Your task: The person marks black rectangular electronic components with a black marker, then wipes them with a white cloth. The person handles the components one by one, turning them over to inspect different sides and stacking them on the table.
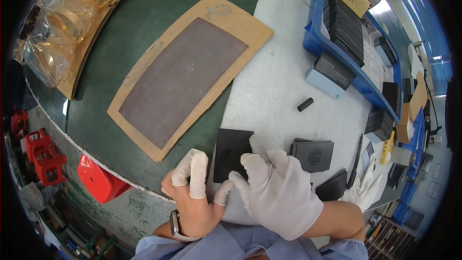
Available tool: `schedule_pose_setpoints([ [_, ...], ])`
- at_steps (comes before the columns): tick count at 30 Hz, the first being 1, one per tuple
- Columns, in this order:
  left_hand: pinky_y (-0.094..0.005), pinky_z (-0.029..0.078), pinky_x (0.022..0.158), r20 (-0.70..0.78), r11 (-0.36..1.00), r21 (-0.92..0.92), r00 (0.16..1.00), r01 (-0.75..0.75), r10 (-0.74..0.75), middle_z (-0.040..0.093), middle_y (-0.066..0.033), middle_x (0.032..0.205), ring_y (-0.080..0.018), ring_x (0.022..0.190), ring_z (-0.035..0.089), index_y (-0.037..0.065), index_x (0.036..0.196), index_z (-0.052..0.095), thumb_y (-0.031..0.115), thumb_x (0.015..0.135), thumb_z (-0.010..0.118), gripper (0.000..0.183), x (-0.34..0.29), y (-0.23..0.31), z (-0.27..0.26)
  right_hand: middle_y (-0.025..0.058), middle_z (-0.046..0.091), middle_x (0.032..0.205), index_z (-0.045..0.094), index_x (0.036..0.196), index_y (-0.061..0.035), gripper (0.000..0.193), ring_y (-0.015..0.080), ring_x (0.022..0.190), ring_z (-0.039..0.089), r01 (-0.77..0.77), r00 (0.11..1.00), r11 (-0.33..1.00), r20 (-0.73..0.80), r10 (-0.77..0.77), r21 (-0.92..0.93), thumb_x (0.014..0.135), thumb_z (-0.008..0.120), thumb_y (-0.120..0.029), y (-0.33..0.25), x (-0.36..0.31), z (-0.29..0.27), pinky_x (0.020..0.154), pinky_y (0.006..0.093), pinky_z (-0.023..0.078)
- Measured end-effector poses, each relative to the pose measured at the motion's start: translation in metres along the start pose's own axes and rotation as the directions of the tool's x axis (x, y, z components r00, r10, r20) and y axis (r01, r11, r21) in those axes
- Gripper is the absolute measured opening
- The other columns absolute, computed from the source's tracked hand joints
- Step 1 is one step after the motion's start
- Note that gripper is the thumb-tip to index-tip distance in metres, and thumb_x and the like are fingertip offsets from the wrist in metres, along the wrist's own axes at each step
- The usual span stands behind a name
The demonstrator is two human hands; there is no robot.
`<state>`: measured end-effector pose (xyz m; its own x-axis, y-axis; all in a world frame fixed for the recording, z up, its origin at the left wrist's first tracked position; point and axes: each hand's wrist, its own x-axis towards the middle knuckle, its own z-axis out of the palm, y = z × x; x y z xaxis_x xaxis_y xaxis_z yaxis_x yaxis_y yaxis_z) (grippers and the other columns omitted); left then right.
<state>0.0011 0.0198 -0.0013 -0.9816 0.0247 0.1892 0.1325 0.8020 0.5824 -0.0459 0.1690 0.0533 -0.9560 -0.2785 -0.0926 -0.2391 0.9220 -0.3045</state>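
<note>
A thin black rectangular piece [233, 142], with a faint round mark, is held low at the centre of the head view. My right hand [284, 197], in a white glove, has its fingers closed at the piece's right edge. My left hand [197, 200] wears white finger cots and a wristwatch. Its fingers are bent and its thumb stands apart, near the piece's lower edge and my right glove; I see nothing between them. Right of my right hand lies a small stack of similar black pieces [315, 156], the top one bearing a round embossed pattern.
A brown board with a dark sheet [183, 82] lies ahead. Farther right stand a blue tray [313, 24] of black pieces, a light-blue and black box [329, 77] and a short black cylinder [305, 104]. Plastic-wrapped parts [57, 38] sit far left; red stools [98, 178] are below.
</note>
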Motion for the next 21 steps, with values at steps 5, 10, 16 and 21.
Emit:
schedule_pose_setpoints([
  [5, -0.0418, 0.030, 0.088, -0.018, 1.000, 0.015, 1.000, 0.004, -0.004, 0.048, -0.0206, 0.128, -0.0321, 0.105, 0.043, 0.002, 0.137, 0.044, 0.024, 0.071, 0.080, 0.078, 0.000, 0.001, 0.001, 0.0103, 0.055, 0.081, 0.060, 0.100, -0.0111, 0.035, 0.0285, 0.063, 0.054, -0.031, 0.999, 0.997, 0.029, 0.029, 0.077, 0.074, 0.076, -0.028, 0.004, 0.007, -0.002, 0.048, 0.0404, 0.046],
  [10, -0.0418, 0.030, 0.089, -0.017, 1.000, 0.002, 1.000, 0.002, -0.002, 0.049, -0.0208, 0.128, -0.0317, 0.105, 0.043, 0.002, 0.137, 0.044, 0.024, 0.070, 0.080, 0.079, 0.001, 0.001, 0.002, 0.0096, 0.055, 0.080, 0.060, 0.103, -0.0114, 0.037, 0.0280, 0.062, 0.053, -0.012, 1.000, 0.999, -0.008, 0.013, 0.035, 0.074, 0.076, -0.029, 0.003, 0.001, 0.001, 0.048, 0.0397, 0.047],
  [16, -0.0422, 0.030, 0.089, -0.015, 1.000, -0.004, 1.000, 0.002, -0.003, 0.048, -0.0203, 0.129, -0.0314, 0.106, 0.042, 0.002, 0.137, 0.044, 0.021, 0.070, 0.080, 0.079, 0.000, 0.000, 0.001, 0.0094, 0.054, 0.081, 0.060, 0.103, -0.0112, 0.037, 0.0267, 0.063, 0.053, -0.013, 1.000, 0.998, 0.001, 0.013, 0.056, 0.074, 0.075, -0.029, 0.003, -0.004, 0.009, 0.046, 0.0381, 0.047],
  [21, -0.0423, 0.029, 0.090, -0.011, 1.000, -0.003, 1.000, 0.013, -0.013, 0.048, -0.0199, 0.130, -0.0321, 0.106, 0.042, 0.003, 0.137, 0.044, 0.020, 0.070, 0.080, 0.079, -0.001, 0.001, 0.001, 0.0096, 0.053, 0.083, 0.059, 0.103, -0.0121, 0.036, 0.0265, 0.063, 0.052, -0.002, 1.000, 1.000, -0.015, 0.002, -0.008, 0.076, 0.074, -0.030, 0.003, -0.002, 0.009, 0.045, 0.0376, 0.046],
])
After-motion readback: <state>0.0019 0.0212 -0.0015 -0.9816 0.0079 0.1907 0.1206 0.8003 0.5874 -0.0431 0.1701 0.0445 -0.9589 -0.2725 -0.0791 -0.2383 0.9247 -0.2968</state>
